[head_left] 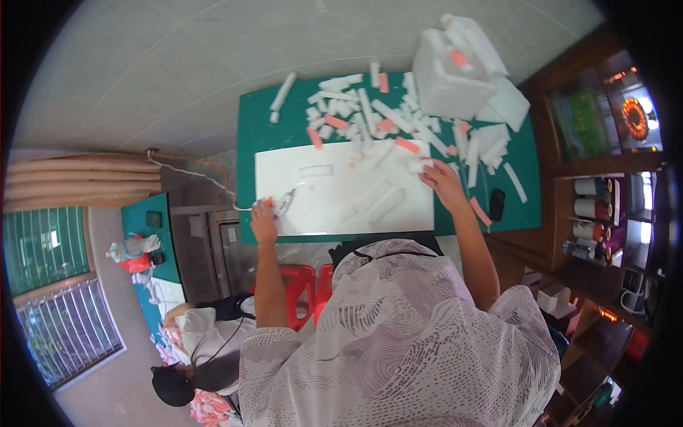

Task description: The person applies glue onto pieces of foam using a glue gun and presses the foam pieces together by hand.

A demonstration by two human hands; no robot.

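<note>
White-and-orange corded hand tool, gripped in the left hand, hangs over the left side of a glossy white rectangular board, tip pointing away from the body. The right hand has its fingertips at a small white soft-looking block near the board's right edge; blur keeps me from telling whether they pinch it. To work neatly, I'd keep that tip clear of the fingers, the white cord slack and the block steady. Counted: one tool, one board, one black object, one bulky white container, about five pale strips on the board, roughly eight coral strips on the green bench; the heaped white pieces are too many to count
</note>
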